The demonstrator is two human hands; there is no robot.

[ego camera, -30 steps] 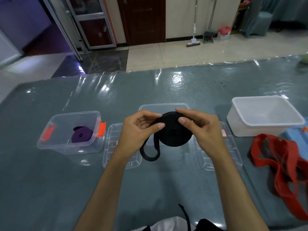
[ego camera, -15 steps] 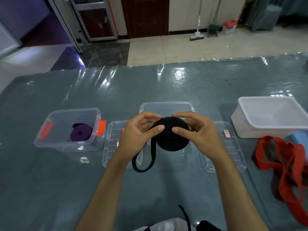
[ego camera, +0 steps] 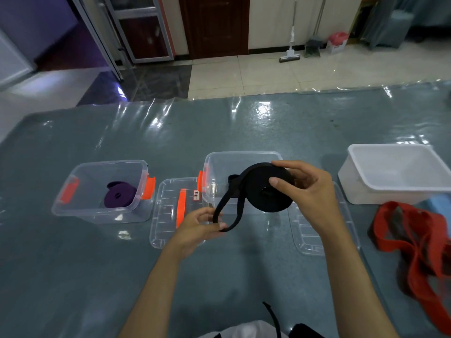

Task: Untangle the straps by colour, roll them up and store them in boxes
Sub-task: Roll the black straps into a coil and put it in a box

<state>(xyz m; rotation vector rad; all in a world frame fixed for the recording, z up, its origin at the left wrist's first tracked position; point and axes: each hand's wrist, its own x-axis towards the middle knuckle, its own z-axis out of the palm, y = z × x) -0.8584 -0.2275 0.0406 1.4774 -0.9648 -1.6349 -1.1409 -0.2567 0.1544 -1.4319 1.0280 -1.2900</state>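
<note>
The right hand (ego camera: 302, 191) grips the black roll (ego camera: 267, 189) above the middle box (ego camera: 244, 158); the left hand (ego camera: 200, 226) pinches its loose end (ego camera: 225, 215) below.

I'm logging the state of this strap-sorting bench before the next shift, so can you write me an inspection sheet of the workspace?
Surface: grey table under glossy clear film.
Job's things: black strap roll held over the middle clear box; purple strap roll in the left clear box; red strap loose and tangled at right; white tub.
Clutter: two clear lids lying flat.
Grippers: right hand grips the roll; left hand pinches its loose tail.
Cables: nothing seen.
Surroundings: tiled floor, dark door, floor squeegee.
</note>
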